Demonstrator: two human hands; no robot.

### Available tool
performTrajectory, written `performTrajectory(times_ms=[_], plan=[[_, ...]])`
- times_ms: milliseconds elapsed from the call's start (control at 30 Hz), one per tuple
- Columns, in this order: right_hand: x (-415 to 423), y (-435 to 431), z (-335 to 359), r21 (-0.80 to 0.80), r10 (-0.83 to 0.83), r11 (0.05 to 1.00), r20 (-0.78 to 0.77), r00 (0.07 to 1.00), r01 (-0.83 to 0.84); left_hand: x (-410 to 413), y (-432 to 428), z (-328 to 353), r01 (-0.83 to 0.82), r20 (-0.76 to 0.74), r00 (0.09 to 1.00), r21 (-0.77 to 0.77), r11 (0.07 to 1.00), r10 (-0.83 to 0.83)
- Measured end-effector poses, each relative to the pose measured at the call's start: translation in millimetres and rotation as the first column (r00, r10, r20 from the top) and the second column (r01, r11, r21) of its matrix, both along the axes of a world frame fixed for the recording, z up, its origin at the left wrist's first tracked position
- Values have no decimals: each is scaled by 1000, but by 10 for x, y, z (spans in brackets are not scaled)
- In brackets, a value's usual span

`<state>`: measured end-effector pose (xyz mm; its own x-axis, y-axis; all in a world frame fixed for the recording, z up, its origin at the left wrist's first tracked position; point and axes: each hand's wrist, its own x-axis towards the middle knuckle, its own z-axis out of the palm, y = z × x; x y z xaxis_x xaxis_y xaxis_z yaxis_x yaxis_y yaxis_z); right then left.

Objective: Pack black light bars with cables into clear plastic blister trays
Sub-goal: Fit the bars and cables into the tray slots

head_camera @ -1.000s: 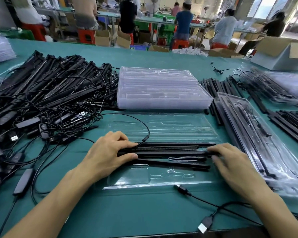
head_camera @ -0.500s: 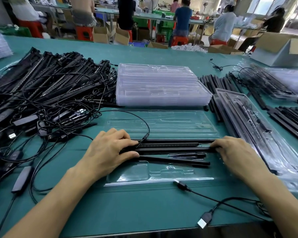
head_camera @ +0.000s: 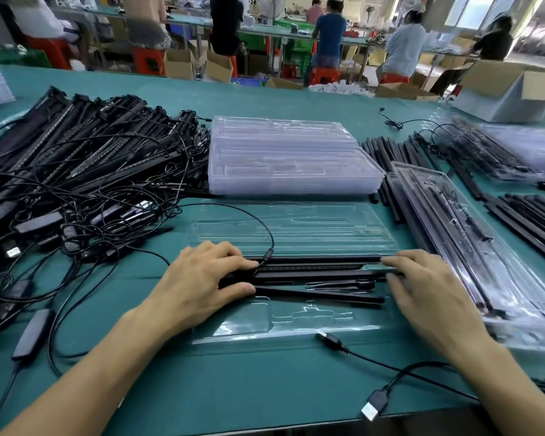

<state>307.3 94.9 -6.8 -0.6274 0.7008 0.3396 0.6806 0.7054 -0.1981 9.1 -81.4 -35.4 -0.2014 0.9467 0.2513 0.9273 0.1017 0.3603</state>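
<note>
Several black light bars [head_camera: 321,267] lie lengthwise in the lower half of an open clear blister tray [head_camera: 296,322] on the green table in front of me. My left hand [head_camera: 202,284] holds their left ends, fingers on top and thumb underneath. My right hand [head_camera: 422,291] presses on their right ends with straight fingers. A thin black cable [head_camera: 258,221] loops from a plug at the left ends across the tray's lid half [head_camera: 312,228]. Another cable with a USB plug [head_camera: 370,410] lies on the table near the front edge.
A tangled pile of light bars with cables [head_camera: 76,171] fills the left side. A stack of empty clear trays [head_camera: 290,162] stands behind the open tray. Packed trays [head_camera: 460,247] and loose black bars [head_camera: 529,221] lie at the right, a cardboard box [head_camera: 510,89] beyond. Several people work at far tables.
Both hands have stayed on the bar ends, the right hand's fingers sliding slightly along them. The bars sit a little straighter in the tray.
</note>
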Motion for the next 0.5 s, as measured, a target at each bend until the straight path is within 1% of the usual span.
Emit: performTrajectory(times_ms=[33,100,133,167,233,300,500], plan=[[6,-51,-2,-40,81,996,-69,994,-83,-10,9,-9,-8,14,1000,3,1000,8],[6,-136,-3,-188,190,958,-155,969,-218,-42,27,-21,-19,66,998,8,1000,19],[-1,-160,-24,-239,211,939,-163,964,-246,-65,33,-27,-17,101,995,10,1000,16],[-12,-170,-59,-256,216,933,-163,963,-253,-93,37,-30,-12,136,991,13,1000,10],[-64,-162,-129,-238,196,942,-185,963,-238,-165,41,-17,-16,182,983,22,1000,12],[-162,-141,-157,-236,191,943,-196,962,-235,-245,47,-1,-27,196,980,29,999,21],[-258,-9,-183,-234,267,926,-147,953,-295,-291,52,-4,-42,198,980,56,998,31]])
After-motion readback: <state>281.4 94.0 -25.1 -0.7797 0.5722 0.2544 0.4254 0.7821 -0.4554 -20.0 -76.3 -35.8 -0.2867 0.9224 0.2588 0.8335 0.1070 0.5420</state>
